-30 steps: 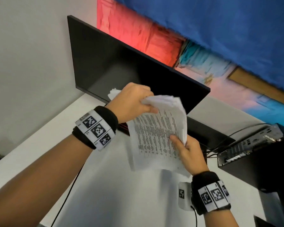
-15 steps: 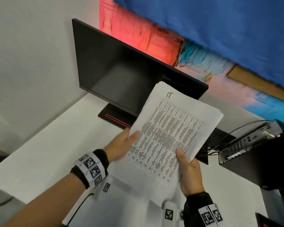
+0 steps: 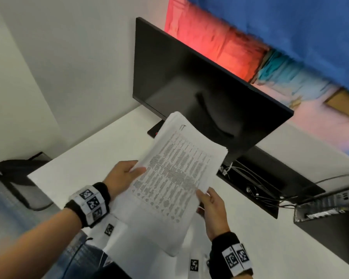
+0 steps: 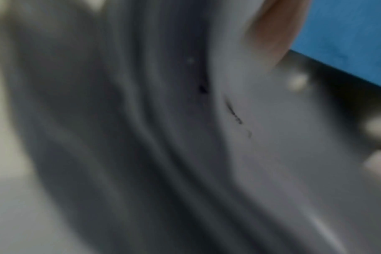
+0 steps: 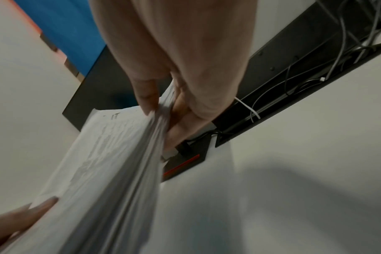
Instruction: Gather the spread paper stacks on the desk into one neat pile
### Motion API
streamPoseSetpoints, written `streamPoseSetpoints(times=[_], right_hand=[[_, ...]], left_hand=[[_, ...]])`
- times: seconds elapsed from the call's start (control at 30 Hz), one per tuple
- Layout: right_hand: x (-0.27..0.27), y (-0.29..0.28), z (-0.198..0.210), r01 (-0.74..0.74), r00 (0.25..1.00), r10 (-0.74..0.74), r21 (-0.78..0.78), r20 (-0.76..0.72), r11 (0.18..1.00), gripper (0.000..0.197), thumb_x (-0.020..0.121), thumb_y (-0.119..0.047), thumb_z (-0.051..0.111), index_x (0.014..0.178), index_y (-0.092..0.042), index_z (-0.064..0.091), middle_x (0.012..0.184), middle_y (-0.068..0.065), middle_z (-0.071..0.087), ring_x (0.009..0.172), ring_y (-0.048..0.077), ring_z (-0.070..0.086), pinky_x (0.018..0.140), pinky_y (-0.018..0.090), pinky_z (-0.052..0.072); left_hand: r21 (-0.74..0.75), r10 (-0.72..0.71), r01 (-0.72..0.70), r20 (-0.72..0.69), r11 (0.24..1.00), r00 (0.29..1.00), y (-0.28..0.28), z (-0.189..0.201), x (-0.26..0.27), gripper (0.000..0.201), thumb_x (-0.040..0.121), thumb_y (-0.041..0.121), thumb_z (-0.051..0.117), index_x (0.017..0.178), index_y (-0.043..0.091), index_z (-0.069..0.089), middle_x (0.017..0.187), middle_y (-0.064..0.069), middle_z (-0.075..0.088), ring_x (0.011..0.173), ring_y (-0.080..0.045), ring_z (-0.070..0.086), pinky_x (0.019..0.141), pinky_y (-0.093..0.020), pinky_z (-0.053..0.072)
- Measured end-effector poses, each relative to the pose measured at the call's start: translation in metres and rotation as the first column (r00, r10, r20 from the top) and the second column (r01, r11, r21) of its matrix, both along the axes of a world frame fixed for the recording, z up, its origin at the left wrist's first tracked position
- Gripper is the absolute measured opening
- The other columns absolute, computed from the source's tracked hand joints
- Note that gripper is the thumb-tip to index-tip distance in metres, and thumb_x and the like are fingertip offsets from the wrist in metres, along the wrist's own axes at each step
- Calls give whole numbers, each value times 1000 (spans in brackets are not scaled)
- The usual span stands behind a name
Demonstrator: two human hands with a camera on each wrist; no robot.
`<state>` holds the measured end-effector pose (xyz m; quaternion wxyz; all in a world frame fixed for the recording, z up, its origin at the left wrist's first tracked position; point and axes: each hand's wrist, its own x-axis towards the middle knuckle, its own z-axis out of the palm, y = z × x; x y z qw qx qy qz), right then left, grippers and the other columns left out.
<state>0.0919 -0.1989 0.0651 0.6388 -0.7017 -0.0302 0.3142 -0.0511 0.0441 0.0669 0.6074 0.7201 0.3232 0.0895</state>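
Note:
A thick stack of printed paper [image 3: 173, 174] is held in the air above the white desk [image 3: 93, 158], in front of the monitor. My left hand [image 3: 127, 176] grips its left edge, thumb on the top sheet. My right hand [image 3: 210, 204] pinches the right edge, thumb on top and fingers beneath. The right wrist view shows the paper stack [image 5: 111, 180] edge-on between the thumb and fingers of my right hand [image 5: 163, 110]. In the left wrist view the sheets [image 4: 185, 137] fill the blurred frame.
A black monitor [image 3: 199, 87] stands at the back of the desk. A cable tray [image 3: 260, 184] with wires runs to its right, and a small computer [image 3: 330, 204] sits at the right edge. A dark chair [image 3: 14, 178] is at the left.
The crumpled stack has been flattened and lowered toward me. My left hand moved from the top edge down to the left edge. The head view swung left.

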Motion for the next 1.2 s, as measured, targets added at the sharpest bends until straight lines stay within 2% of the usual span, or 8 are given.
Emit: streamPoseSetpoints(times=[0.13, 0.27, 0.4, 0.53, 0.7, 0.83, 1.03, 1.2], right_hand=[[5, 13, -18, -89, 995, 84, -126, -47, 988, 19, 101, -13, 55, 114, -6, 66, 104, 15, 78, 88, 27, 75, 75, 31, 60], [4, 12, -39, -128, 989, 104, -264, -101, 956, 22, 100, -15, 55, 114, -3, 68, 102, 13, 79, 98, 33, 74, 84, 37, 57], [9, -11, -54, -54, 996, 22, -367, -91, 929, 22, 98, -2, 55, 115, 6, 65, 108, 26, 74, 86, 33, 68, 71, 31, 50], [11, -25, -72, -63, 995, 20, -466, -97, 882, 22, 95, 6, 54, 114, 10, 65, 85, 20, 73, 77, 30, 63, 65, 29, 45], [9, -40, -87, -53, 997, 16, -554, -71, 831, 18, 95, 7, 56, 110, 13, 64, 60, 4, 71, 59, 24, 60, 59, 28, 43], [4, -49, -85, -15, 997, -27, -520, -73, 854, 17, 95, 11, 56, 108, 17, 64, 60, 9, 69, 46, 19, 60, 54, 26, 41], [-10, -66, -70, 102, 983, -156, -435, -92, 895, 17, 96, 3, 58, 107, 7, 70, 88, 23, 75, 73, 27, 67, 65, 26, 48], [-9, -77, -25, 264, 964, -243, -401, 105, 877, 14, 98, 3, 55, 101, 6, 68, 105, 34, 71, 85, 35, 71, 66, 31, 51]], left_hand=[[-93, 58, -69, -114, 993, 992, 73, -19, -35, 17, 92, 26, 69, 101, 16, 79, 95, -6, 81, 83, -23, 78, 68, -26, 58], [34, 60, -52, -308, 998, 950, 154, -45, -67, 22, 91, 32, 70, 105, 16, 78, 107, -3, 78, 101, -29, 72, 90, -31, 48], [202, 50, 56, -483, 978, 874, 194, -56, -61, 30, 96, 31, 62, 117, 11, 71, 106, -9, 74, 90, -26, 66, 88, -32, 49], [408, 116, 132, -528, 903, 841, 206, -63, -47, 27, 96, 18, 58, 117, 3, 64, 110, -20, 71, 99, -34, 67, 87, -38, 50], [590, 190, 235, -568, 773, 801, 201, -54, -19, 24, 96, 17, 50, 117, 10, 60, 95, -12, 67, 87, -32, 64, 79, -41, 55], [598, 220, 297, -639, 744, 737, 197, -51, -4, 26, 94, 13, 52, 118, 7, 59, 104, -14, 67, 96, -34, 66, 79, -41, 55], [584, 267, 280, -677, 762, 686, 192, -49, 2, 37, 89, 10, 49, 125, 1, 59, 120, -17, 61, 108, -34, 62, 93, -42, 52], [764, 293, 155, -415, 626, 861, 159, -36, 5, 39, 88, 16, 54, 125, 4, 56, 116, -16, 60, 101, -35, 60, 93, -46, 45]])
